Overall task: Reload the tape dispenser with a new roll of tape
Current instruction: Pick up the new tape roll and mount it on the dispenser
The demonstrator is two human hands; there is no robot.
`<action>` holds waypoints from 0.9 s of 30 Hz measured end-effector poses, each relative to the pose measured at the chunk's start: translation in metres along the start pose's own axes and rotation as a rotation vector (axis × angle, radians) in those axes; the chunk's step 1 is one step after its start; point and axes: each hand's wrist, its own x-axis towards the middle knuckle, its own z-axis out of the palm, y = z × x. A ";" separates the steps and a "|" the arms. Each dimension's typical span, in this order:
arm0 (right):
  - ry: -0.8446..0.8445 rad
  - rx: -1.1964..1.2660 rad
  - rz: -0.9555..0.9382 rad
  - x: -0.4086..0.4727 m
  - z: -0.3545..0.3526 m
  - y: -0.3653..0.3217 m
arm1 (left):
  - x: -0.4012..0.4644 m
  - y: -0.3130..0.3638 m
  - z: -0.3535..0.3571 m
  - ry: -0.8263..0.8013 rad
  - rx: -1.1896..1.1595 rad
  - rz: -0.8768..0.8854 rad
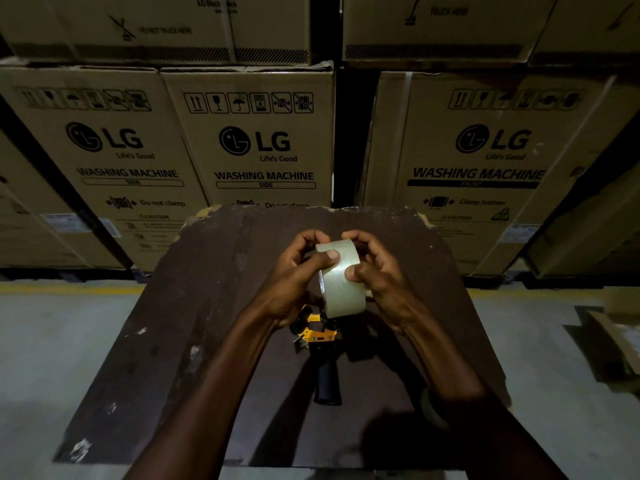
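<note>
Warehouse, stacked washing machine cartons (pixel 256 140)

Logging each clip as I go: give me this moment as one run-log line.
hands: left hand and right hand both grip tape roll | dispenser: lying on board, unloaded | step: roll not yet mounted

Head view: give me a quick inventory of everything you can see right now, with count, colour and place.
tape roll: one, pale beige, held up over the board between both hands
dispenser: one, yellow body with black handle, lying on the board below the roll
board: one, dark brown, worn, under the dispenser
boxes: several, brown cardboard with LG washing machine print, stacked behind the board
floor: grey concrete, yellow line at far left
cardboard: brown pieces, on the floor at right
left hand: one, grips the roll's left side
right hand: one, grips the roll's right side
</note>
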 end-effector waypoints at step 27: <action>0.045 -0.044 0.102 0.000 0.006 0.003 | 0.000 -0.003 -0.004 -0.025 -0.091 0.089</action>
